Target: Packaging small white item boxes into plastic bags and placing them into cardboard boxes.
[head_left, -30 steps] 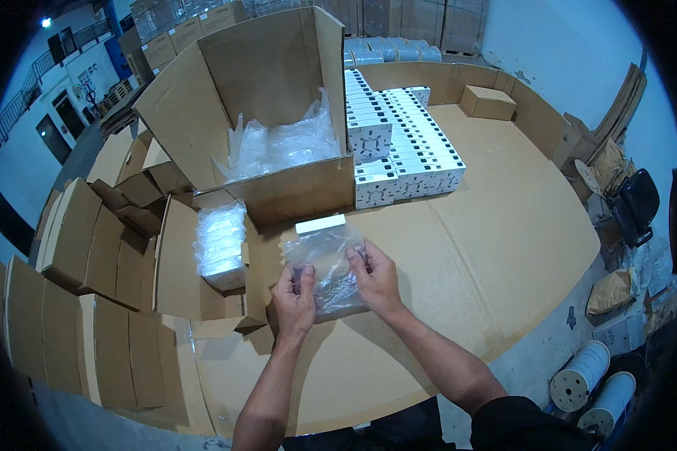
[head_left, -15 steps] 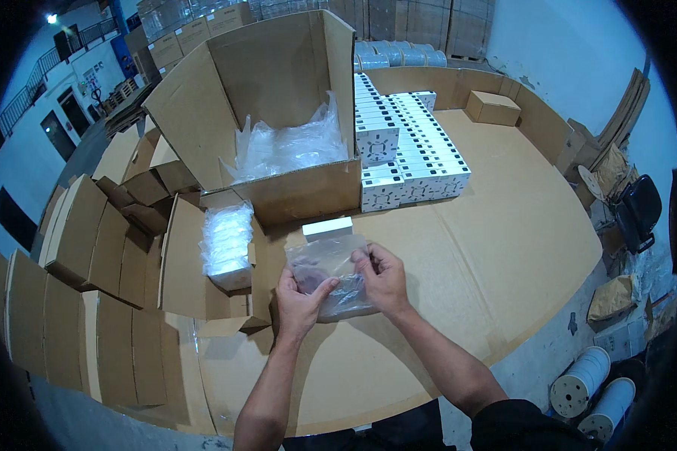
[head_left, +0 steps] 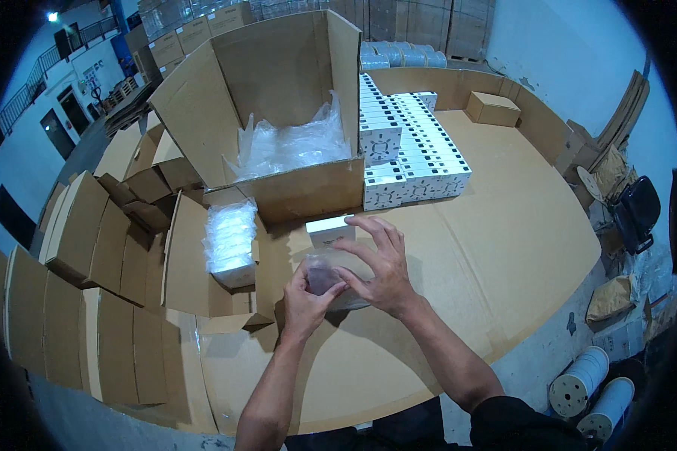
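Note:
My left hand [head_left: 307,304] is closed on a clear plastic bag [head_left: 323,275], pinching it between thumb and fingers. My right hand [head_left: 387,274] is open beside the bag, fingers spread and curved, with its thumb close to the left thumb. Its upper fingertips reach the right edge of a small white box [head_left: 329,231] standing just beyond the bag; whether they touch it I cannot tell. Part of the bag is hidden behind the hands. Left of my hands, an open carton [head_left: 186,267] holds a row of white boxes in clear plastic bags [head_left: 229,239].
A large open carton [head_left: 293,188] at the back holds a heap of clear plastic bags [head_left: 293,143]. To its right are stacked printed white boxes [head_left: 429,169]. Several empty cartons [head_left: 90,248] line the left. A closed brown carton [head_left: 493,109] sits far right on the cardboard-covered table [head_left: 504,225].
My right hand has let go of the bag's right side and spread its fingers toward the white box. The bag is now gathered smaller and tilted in my left hand.

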Demonstrator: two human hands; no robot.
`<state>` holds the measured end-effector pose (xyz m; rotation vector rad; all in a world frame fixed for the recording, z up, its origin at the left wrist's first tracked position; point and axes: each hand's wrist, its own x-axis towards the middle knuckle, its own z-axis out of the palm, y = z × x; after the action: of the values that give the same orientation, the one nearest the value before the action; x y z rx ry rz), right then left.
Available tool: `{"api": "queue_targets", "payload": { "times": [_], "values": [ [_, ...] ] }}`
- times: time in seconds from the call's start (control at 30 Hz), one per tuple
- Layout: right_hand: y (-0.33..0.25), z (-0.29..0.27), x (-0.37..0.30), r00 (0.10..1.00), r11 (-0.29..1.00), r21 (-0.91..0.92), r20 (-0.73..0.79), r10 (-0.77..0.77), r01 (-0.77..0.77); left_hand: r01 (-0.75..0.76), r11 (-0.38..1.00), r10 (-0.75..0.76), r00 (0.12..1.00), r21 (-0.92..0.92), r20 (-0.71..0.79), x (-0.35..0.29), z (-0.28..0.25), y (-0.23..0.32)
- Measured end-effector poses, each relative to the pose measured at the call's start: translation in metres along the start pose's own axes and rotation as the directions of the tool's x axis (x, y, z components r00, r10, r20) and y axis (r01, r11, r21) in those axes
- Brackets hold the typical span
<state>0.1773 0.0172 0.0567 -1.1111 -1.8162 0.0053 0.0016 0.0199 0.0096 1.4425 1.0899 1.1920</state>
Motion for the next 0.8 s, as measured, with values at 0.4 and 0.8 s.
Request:
{"api": "queue_targets", "payload": {
  "times": [0.4, 0.8],
  "values": [
    [-0.004, 0.0, 0.015, 0.933, 0.938, -0.118, 0.203, -0.297, 0.325, -0.019, 0.997, 0.021, 0.999, 0.079, -0.03, 0.004, -0.008, -0.005],
    [-0.015, -0.005, 0.05, 0.784, 1.0, -0.006, 0.62, 0.005, -0.002, 0.215, 0.909, -0.235, 0.972, 0.356, 0.012, -0.007, -0.013, 0.028]
  ]
}}
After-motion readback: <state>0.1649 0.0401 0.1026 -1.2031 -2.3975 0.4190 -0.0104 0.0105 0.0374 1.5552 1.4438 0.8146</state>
